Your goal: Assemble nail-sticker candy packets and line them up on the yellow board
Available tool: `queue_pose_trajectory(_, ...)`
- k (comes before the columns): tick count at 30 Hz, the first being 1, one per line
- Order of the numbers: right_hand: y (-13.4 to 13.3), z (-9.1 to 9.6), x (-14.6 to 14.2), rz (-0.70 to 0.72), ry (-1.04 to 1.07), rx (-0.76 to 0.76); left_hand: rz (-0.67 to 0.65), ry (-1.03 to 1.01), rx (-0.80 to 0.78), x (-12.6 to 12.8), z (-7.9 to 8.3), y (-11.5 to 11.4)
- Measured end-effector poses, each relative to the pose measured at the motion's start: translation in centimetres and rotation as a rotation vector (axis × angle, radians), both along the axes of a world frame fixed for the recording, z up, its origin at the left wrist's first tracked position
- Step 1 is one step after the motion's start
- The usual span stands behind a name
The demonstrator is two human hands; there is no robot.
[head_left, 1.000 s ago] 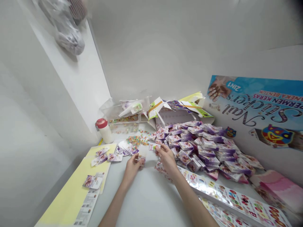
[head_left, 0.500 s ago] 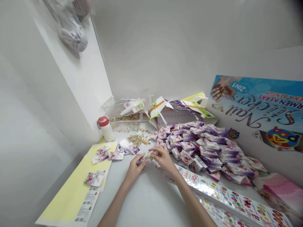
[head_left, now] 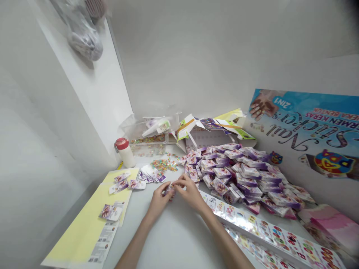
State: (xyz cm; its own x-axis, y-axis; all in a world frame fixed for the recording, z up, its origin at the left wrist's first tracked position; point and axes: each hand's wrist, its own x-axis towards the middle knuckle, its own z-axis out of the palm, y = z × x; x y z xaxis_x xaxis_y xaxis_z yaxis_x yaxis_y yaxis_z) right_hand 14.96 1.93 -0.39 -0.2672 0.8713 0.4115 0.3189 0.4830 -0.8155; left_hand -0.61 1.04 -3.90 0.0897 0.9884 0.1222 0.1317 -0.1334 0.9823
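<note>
Two bare hands, the left hand [head_left: 159,203] and the right hand [head_left: 191,194], share one small printed packet [head_left: 169,192]. There is one white bottle with a red cap [head_left: 124,154], one clear plastic tub [head_left: 148,131], one pale yellow sheet [head_left: 84,228], two long glossy sticker strips [head_left: 269,234], and one heap of purple-and-white boxes [head_left: 241,172], too many to count.

Single head-worn cam, angled fwd & down, close above left hand [head_left: 159,203], right hand [head_left: 191,194], wide framing

Pile of small packets [head_left: 238,173] right of the hands [head_left: 190,192], loose candies [head_left: 164,164] behind them
</note>
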Motion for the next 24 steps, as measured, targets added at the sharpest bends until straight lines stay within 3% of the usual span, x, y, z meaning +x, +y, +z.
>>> queue_pose_trajectory(5,-0.1,0.0,0.1,0.024,0.012,-0.112,0.007,-0.002,-0.002,0.3,0.1,0.0)
queue_pose_trajectory(10,1.2,-1.1,1.1,0.014,0.268,-0.317,0.072,-0.083,0.027,0.3,0.0,0.0)
queue_pose_trajectory(18,0.7,-0.7,0.8,0.074,0.410,-0.586,-0.031,-0.199,0.044,0.6,0.6,-0.7)
queue_pose_trajectory(24,0.2,0.7,0.9,0.125,0.301,-0.461,-0.044,-0.156,0.065,0.1,0.7,-0.5)
